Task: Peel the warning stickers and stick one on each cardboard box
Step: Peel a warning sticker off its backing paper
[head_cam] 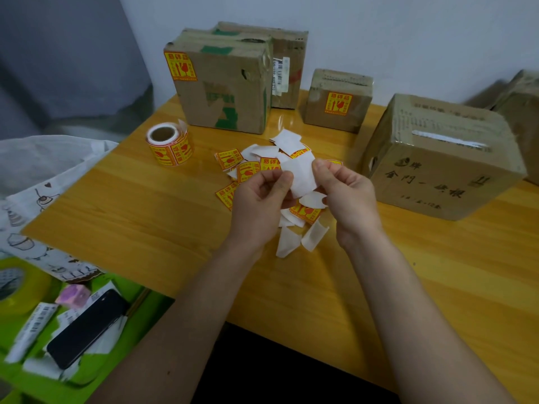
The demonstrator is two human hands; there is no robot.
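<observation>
Both hands held one sticker point(300, 177) w/ white backing up, above the loose pile on the bench point(145, 217): left hand point(259, 196) pinched its edge, right hand point(341, 188) pinched opposite, prob. to peel. Nearest box point(443, 158) showed no sticker.

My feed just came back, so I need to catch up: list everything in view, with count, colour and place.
cardboard boxes: five or six, brown, back and right of the table; two show a sticker
sticker roll: one, yellow-red, left of the boxes
loose stickers: a pile, yellow-red with white backings, table centre
table: one, orange wood
phone: one, black, lower left
tape roll: one, yellow-green, far left
held sticker: one, white back showing, pinched between both hands
hands: left, right
</observation>
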